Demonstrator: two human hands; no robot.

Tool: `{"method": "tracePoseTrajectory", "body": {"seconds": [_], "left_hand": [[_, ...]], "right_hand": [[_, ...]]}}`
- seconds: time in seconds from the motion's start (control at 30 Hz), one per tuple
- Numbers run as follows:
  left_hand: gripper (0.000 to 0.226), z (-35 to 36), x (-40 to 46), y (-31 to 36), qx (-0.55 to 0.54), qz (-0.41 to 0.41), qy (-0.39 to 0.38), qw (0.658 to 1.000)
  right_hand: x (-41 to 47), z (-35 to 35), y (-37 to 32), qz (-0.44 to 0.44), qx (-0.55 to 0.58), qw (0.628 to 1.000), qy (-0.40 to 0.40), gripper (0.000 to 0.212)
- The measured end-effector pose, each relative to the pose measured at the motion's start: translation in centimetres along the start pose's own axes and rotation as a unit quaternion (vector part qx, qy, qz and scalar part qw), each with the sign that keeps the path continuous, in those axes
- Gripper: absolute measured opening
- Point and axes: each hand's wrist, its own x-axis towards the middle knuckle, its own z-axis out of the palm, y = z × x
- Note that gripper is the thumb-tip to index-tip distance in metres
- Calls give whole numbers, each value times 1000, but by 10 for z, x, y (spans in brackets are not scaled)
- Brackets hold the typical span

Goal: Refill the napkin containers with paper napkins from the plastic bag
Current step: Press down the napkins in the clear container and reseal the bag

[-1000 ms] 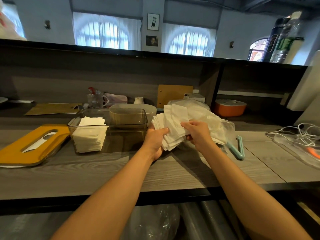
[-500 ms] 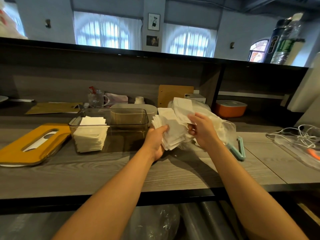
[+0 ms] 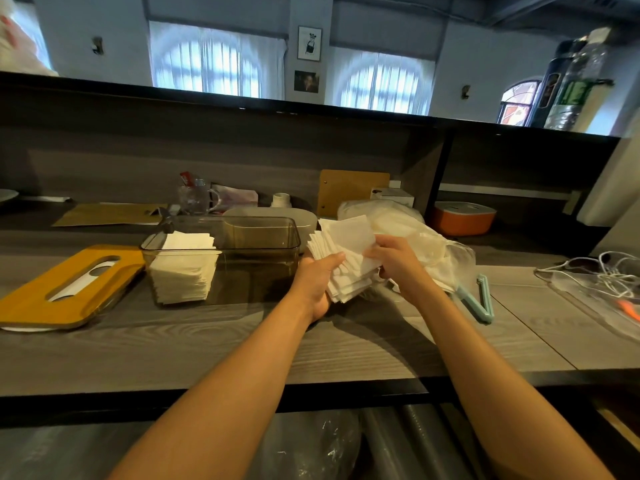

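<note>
Both hands were on a loose stack of napkins right at the mouth of the plastic bag: left hand cupped under it, thumb clamped on top, right hand pinching the top sheets. Honestly the stack looked fanned out, so a weak grip could've sent sheets sliding onto the counter before reaching the half-filled container.

White napkins, yellow lid
</note>
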Motion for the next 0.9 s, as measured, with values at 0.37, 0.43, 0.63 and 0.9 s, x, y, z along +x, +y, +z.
{"method": "tracePoseTrajectory", "body": {"seconds": [0.37,0.43,0.63,0.9], "left_hand": [[33,2,-3,0,48,13,-19,999],[36,2,-7,1,70,-9,-43,997],[37,2,-15,3,102,-44,-96,989],[23,1,-18,8,56,-114,-116,985]], "right_hand": [[10,-5,10,-148,-106,977,110,25],[11,-9,9,-232,-141,956,107,33],[13,-9,16,-238,-217,946,28,26],[13,-7,12,-204,-194,959,41,7]]}}
